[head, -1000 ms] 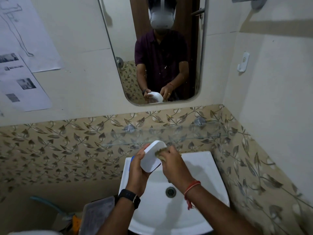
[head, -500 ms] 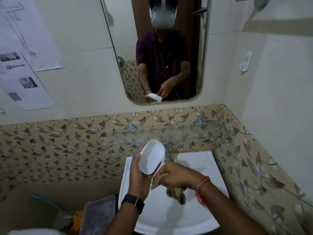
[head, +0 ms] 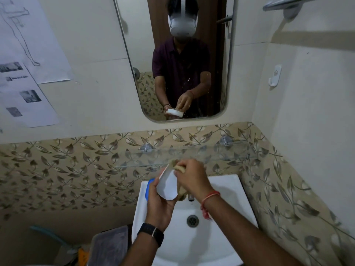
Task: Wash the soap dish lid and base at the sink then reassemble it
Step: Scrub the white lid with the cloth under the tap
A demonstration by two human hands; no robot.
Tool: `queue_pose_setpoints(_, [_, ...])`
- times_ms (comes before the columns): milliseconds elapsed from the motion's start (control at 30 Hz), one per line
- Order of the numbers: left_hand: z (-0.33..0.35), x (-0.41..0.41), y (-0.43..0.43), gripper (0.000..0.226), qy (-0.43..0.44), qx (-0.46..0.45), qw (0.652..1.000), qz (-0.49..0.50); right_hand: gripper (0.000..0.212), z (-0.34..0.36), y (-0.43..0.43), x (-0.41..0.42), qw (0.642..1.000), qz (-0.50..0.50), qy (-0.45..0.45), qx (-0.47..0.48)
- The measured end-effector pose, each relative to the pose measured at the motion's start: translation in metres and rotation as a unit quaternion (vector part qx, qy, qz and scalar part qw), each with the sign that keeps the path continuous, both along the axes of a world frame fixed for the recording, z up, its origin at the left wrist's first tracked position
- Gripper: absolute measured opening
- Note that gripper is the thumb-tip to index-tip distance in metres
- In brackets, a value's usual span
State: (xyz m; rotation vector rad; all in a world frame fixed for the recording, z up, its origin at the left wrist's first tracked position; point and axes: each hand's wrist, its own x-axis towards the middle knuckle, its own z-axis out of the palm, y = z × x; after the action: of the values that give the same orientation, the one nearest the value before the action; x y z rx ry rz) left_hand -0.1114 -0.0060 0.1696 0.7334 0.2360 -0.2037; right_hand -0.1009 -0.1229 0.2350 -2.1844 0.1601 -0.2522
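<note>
Left hand (head: 159, 201): curled round the lower end of the white dish piece (head: 167, 187), holding it tilted with its smooth outer face toward the camera.
Right hand (head: 192, 179): fingers bunched on a tan cloth (head: 179, 168), pressing it against the piece's upper rim.
Dish piece: clasped between both hands, over the back edge of the sink (head: 232, 191); lid or base cannot be told.
Cloth: pinched at the top of the piece, with a fold hanging under the right palm.
Sink: white, directly beneath both hands.
Drain (head: 192, 220): below the hands, between the two forearms.
Tap (head: 190, 198): just under the right hand, mostly hidden.
Blue item (head: 148, 186): on the sink's back corner, just behind the left fingers; partly hidden, kind unclear.
Watch (head: 150, 234): black, on the left wrist.
Thread (head: 209, 196): red, round the right wrist.
Shelf (head: 221, 156): glass, on the leaf-patterned tile just beyond the right hand.
Mirror (head: 138, 45): above the hands, reflecting a person in a dark shirt with both hands on the white piece.
Tray (head: 109, 244): grey, beside the left forearm, lower than the sink rim.
Papers (head: 25, 93): on the wall, well up and left of the left hand.
Hook (head: 275, 75): white, on the wall, up and right of the right hand.
</note>
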Motion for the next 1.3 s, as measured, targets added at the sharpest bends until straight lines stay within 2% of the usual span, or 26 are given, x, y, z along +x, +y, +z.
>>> queue_pose_setpoints(100, [0.005,-0.004,-0.003,0.039,0.002,0.010,1.000,-0.029,0.017,-0.003,0.018,-0.001,0.999,0.024,-0.013,-0.040])
queue_pose_setpoints(167, [0.004,-0.002,0.003,0.040,0.006,0.024,0.999,-0.021,0.027,-0.001,0.023,-0.008,0.995,0.090,-0.004,-0.030])
queue_pose_setpoints(267, [0.001,0.004,0.014,0.047,0.010,0.059,0.998,-0.015,0.032,-0.003,0.027,-0.021,0.968,0.234,0.064,-0.059])
queue_pose_setpoints(367, [0.002,0.003,0.021,0.041,-0.012,0.093,0.995,-0.034,0.026,-0.003,0.024,-0.016,0.935,0.304,0.090,-0.161])
queue_pose_setpoints(433, [0.004,-0.001,0.021,0.038,-0.017,0.097,0.994,-0.048,0.020,0.004,0.022,-0.015,0.908,0.325,0.113,-0.239])
queue_pose_setpoints(533, [0.001,-0.002,0.022,0.038,-0.006,0.103,0.993,-0.049,0.028,0.011,0.012,-0.019,0.868,0.307,0.142,-0.363])
queue_pose_setpoints(600, [-0.001,0.002,0.027,0.042,0.009,0.101,0.995,-0.017,0.029,0.011,-0.003,-0.021,0.865,0.256,0.125,-0.413])
queue_pose_setpoints(633, [-0.003,0.005,0.031,0.046,0.014,0.101,0.995,-0.002,0.029,0.012,-0.011,-0.020,0.882,0.212,0.105,-0.407])
queue_pose_setpoints(700, [-0.006,0.008,0.037,0.046,0.015,0.096,0.995,0.007,0.034,0.014,-0.029,-0.012,0.937,0.109,0.062,-0.327])
queue_pose_setpoints(767, [-0.009,0.009,0.037,0.040,0.003,0.104,0.995,-0.004,0.040,0.010,-0.037,-0.005,0.966,0.067,-0.004,-0.251])
queue_pose_setpoints(833, [-0.012,0.006,0.030,0.042,-0.021,0.136,0.990,-0.023,0.046,-0.001,-0.033,-0.005,0.970,0.113,-0.024,-0.214])
queue_pose_setpoints(900, [-0.012,0.002,0.022,0.044,-0.050,0.159,0.985,-0.045,0.046,-0.023,-0.023,-0.008,0.958,0.157,-0.003,-0.240])
queue_pose_setpoints(1000, [-0.011,-0.001,0.012,0.035,-0.109,0.233,0.966,-0.038,0.034,-0.052,-0.014,-0.015,0.960,0.123,0.007,-0.251])
queue_pose_setpoints(1100, [-0.011,-0.005,0.005,0.034,-0.145,0.286,0.946,-0.049,0.032,-0.061,-0.008,-0.023,0.972,0.113,0.021,-0.206])
queue_pose_setpoints(1200, [-0.011,-0.009,0.002,0.035,-0.153,0.304,0.939,-0.040,0.042,-0.060,0.003,-0.032,0.978,0.139,0.053,-0.146])
queue_pose_setpoints(1300, [-0.009,-0.010,-0.001,0.038,-0.148,0.289,0.945,-0.030,0.039,-0.061,0.014,-0.038,0.978,0.161,0.084,-0.102])
